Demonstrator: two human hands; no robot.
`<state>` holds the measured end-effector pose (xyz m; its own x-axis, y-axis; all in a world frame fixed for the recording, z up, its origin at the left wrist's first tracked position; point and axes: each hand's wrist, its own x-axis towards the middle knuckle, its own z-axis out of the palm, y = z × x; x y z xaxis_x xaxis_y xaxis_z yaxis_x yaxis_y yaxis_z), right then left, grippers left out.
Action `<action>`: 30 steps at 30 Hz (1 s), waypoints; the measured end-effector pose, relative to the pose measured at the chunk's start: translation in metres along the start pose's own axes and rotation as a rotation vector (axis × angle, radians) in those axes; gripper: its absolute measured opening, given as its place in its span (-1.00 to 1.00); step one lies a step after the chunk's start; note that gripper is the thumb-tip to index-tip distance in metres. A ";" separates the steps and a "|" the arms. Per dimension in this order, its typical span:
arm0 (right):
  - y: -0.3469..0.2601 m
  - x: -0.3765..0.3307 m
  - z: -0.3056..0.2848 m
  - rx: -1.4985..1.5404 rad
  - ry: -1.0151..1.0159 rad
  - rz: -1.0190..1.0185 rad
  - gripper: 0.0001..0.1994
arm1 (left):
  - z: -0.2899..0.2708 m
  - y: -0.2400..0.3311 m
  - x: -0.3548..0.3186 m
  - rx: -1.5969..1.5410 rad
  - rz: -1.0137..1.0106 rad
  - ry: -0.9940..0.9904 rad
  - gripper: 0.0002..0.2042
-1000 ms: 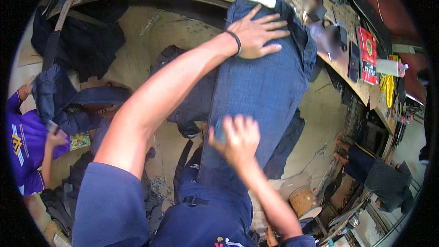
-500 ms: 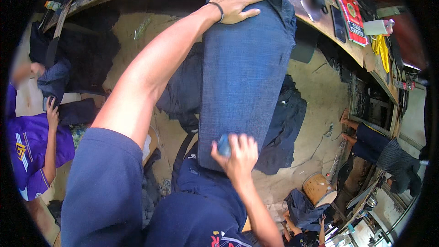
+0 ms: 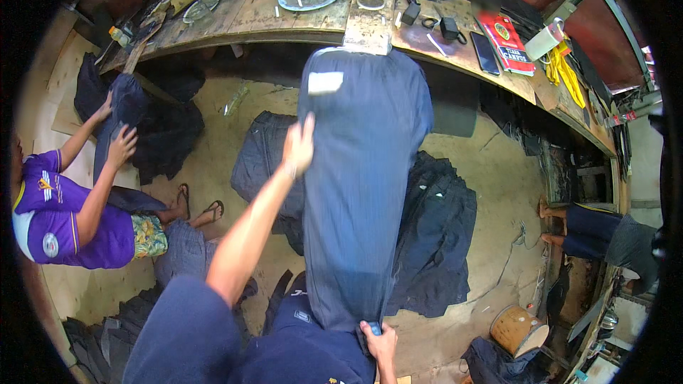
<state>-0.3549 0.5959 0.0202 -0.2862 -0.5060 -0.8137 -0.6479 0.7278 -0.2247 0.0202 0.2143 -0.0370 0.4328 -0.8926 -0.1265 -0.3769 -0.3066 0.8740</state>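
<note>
In the head view, dark blue jeans [image 3: 363,185] are lying stretched from twelve to six o'clock. The left hand [image 3: 299,146] is pressing flat, fingers spread, at their nine o'clock edge. The right hand [image 3: 380,341] is gripping their six o'clock end.

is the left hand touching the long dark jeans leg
Touching. The head view shows the left hand pressed flat against the left edge of the jeans leg, fingers overlapping the denim with no gap.

Right hand [image 3: 382,343]: fingers tucked behind jeans [image 3: 363,185] hem, grip unclear. Seated person [image 3: 64,199]: cut off by left rim.
</note>
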 end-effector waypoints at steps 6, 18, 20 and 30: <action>0.081 0.042 -0.021 0.072 0.015 -0.053 0.01 | -0.051 -0.024 -0.179 0.020 -0.129 -0.027 -0.32; -0.155 0.081 -0.100 0.247 -0.305 -0.658 -0.40 | 0.018 0.020 -0.016 -0.046 0.099 0.088 -0.26; -0.137 0.064 -0.106 -0.008 -0.368 -0.643 -0.47 | -0.002 0.017 -0.081 -0.025 0.082 0.006 -0.34; -0.224 0.136 -0.155 0.130 -0.326 -0.706 -0.34 | -0.064 -0.031 -0.253 -0.626 -0.325 -0.532 -0.23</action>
<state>-0.3580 0.2924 0.0426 0.3973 -0.7218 -0.5667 -0.5059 0.3430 -0.7915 -0.0253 0.4709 -0.0022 -0.0571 -0.8760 -0.4789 0.2832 -0.4742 0.8337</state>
